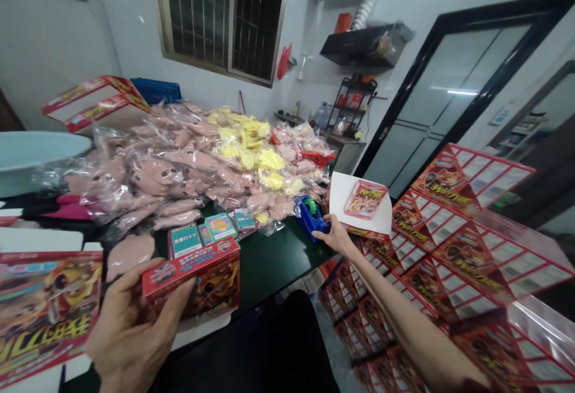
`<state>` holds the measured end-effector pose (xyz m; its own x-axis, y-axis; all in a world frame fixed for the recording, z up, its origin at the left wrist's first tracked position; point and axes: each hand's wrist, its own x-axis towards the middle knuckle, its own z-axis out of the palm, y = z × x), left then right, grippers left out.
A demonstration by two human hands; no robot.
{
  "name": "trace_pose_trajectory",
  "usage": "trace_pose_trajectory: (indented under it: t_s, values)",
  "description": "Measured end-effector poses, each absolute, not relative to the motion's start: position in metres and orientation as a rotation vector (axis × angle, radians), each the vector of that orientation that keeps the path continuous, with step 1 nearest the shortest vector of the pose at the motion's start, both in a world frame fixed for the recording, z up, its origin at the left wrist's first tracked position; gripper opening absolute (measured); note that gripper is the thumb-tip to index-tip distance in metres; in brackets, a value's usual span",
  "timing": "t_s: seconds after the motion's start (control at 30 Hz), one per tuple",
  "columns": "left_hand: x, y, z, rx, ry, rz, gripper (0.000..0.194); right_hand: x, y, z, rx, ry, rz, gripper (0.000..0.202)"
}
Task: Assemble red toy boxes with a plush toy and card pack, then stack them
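My left hand (135, 321) grips a small red printed box (211, 282) with a cartoon character on its front, held above the table's near edge. The thumb lies across the front and the fingers are behind it. Just past the box lie stacks of playing cards (185, 242) with teal and green faces. My right hand (335, 236) reaches out to a blue tape dispenser (309, 216) with a green core. Thumb and fingers close around the dispenser's near end; whether tape is between them is too small to see. Beside that hand, a red card box (366, 200) rests against a white panel.
A large heap of bagged pink plush pieces (157, 171) and yellow ones (251, 141) covers the back of the dark green table (269, 279). Red display boxes (449, 273) are stacked at right. A flattened printed carton (49, 309) and pale blue basin (36, 153) are at left.
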<state>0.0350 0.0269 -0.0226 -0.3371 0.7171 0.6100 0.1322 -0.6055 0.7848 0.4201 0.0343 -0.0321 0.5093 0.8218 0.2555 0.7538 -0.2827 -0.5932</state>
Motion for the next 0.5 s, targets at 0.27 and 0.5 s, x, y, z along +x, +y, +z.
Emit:
trace_pose_trajectory:
  t_s: [0.27,0.5]
  values:
    - [0.038,0.026,-0.02,1.519,1.151,2.013,0.055,0.433,0.035,0.021,-2.271,-1.239,0.54,0.024]
    - [0.037,0.027,-0.017,1.484,1.112,1.964,0.053,0.422,0.052,0.026,-2.175,-1.009,0.666,0.029]
